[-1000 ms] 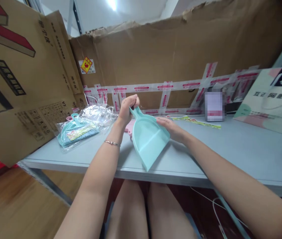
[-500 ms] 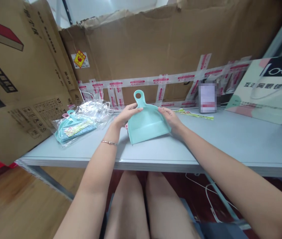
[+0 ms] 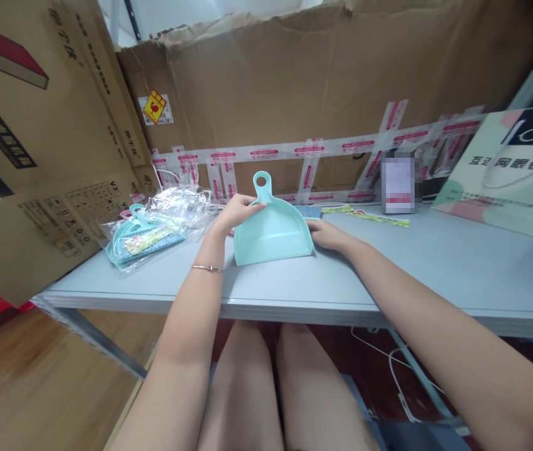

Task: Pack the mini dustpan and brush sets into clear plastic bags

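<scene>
My left hand point(image 3: 239, 212) grips a mint-green dustpan point(image 3: 273, 233) at the base of its looped handle, thumb on the front. The pan stands tilted up over the table with its wide lip towards me. Beside its right edge is my right hand point(image 3: 329, 237), low at the tabletop, with its fingertips hidden behind the pan. Blue bristles of a brush point(image 3: 312, 212) show just behind the pan, close to those fingers. Whether the right hand holds the brush cannot be seen.
On the left lie a bagged dustpan and brush set point(image 3: 146, 238) and crumpled clear plastic point(image 3: 179, 203). Yellow-green strips point(image 3: 364, 216) lie behind my right hand, near a blurred phone point(image 3: 398, 185). A large carton point(image 3: 266, 94) backs the table point(image 3: 435, 269); a printed bag point(image 3: 505, 175) stands right.
My right hand has let go of the dustpan's upper right edge and moved down behind its side. The pan has shifted slightly left and levelled, and blue bristles now show behind it.
</scene>
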{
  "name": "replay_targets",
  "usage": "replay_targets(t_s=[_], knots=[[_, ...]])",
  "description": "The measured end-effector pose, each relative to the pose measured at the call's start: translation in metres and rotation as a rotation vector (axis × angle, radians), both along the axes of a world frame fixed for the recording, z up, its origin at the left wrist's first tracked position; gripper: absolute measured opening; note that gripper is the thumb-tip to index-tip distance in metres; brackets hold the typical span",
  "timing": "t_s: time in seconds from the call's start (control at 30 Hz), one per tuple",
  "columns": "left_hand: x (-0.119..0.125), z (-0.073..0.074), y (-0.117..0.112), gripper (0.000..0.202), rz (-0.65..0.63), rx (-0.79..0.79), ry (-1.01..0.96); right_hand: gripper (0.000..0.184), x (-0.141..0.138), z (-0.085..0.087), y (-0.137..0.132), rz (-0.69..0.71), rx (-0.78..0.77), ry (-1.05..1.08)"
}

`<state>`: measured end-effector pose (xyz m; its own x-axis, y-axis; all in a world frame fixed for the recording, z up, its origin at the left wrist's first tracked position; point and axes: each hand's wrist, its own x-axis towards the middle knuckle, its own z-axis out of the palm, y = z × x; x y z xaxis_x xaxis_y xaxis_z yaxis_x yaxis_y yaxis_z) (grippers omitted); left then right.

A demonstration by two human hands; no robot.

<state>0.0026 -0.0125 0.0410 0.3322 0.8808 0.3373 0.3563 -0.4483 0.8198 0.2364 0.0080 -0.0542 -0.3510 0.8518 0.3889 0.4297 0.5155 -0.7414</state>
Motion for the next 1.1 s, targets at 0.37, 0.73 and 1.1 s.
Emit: replay_targets(t_s=[0.37, 0.73, 1.1], knots=[[0.002, 0.001, -0.001, 0.027, 0.018, 0.099, 0.031, 0.015, 0.003, 0.014, -0.005, -0.435, 0.378, 0.085], [0.004, -0.008, 0.012, 0.027, 0.049, 0.18, 0.087, 0.03, 0.022, 0.047, -0.015, -0.808, 0.754, 0.745], [0.021, -0.018, 0.015, 0.043, 0.021, 0.18, 0.078, 0.031, -0.034, 0.038, -0.039, -0.34, 0.366, 0.323]])
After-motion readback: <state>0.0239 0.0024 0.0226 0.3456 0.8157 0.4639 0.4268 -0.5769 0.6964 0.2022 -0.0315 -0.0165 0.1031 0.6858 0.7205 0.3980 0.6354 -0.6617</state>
